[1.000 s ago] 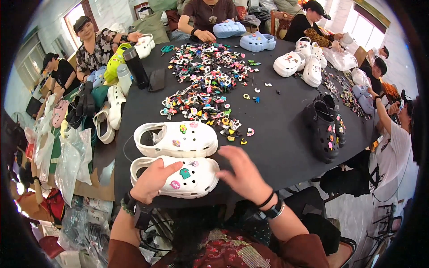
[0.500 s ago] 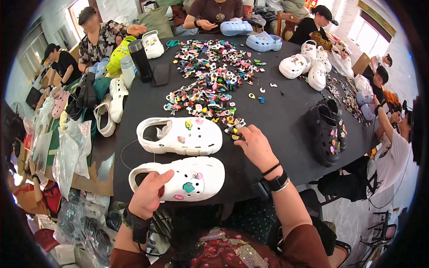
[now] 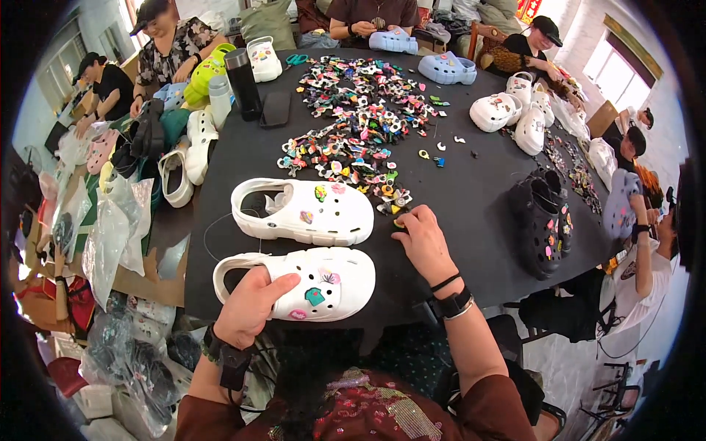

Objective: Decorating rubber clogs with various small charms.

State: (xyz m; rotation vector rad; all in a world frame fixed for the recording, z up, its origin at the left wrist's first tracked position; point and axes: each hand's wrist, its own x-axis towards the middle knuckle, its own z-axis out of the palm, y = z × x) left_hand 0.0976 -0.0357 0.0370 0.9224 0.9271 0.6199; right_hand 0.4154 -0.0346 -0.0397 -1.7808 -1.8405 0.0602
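Observation:
A white clog [image 3: 346, 287] lies nearest me on the black table, its toe pointing right. My left hand [image 3: 248, 307] is closed round its heel end, thumb on top. Several shoe charms, among them a teal one [image 3: 315, 297], sit in its holes. Just beyond lies a second white clog [image 3: 334, 213], also with charms in its upper. To the right of both toes, my right hand [image 3: 426, 241] pinches a small greenish shoe charm [image 3: 398, 223], mostly hidden by the fingertips. The near tip of a heap of loose charms [image 3: 353, 147] ends just beyond that hand.
Black clogs [image 3: 540, 220] stand at the right, white clogs [image 3: 518, 110] and blue clogs [image 3: 447, 69] farther back. A black bottle [image 3: 243, 84], a phone [image 3: 276, 109] and more shoes line the left. Several people sit or stand round the table.
My right hand has drawn slightly back from the charm heap, with a charm at its fingertips. The left hand has shifted slightly, still holding the near clog. The whole view has shifted a little.

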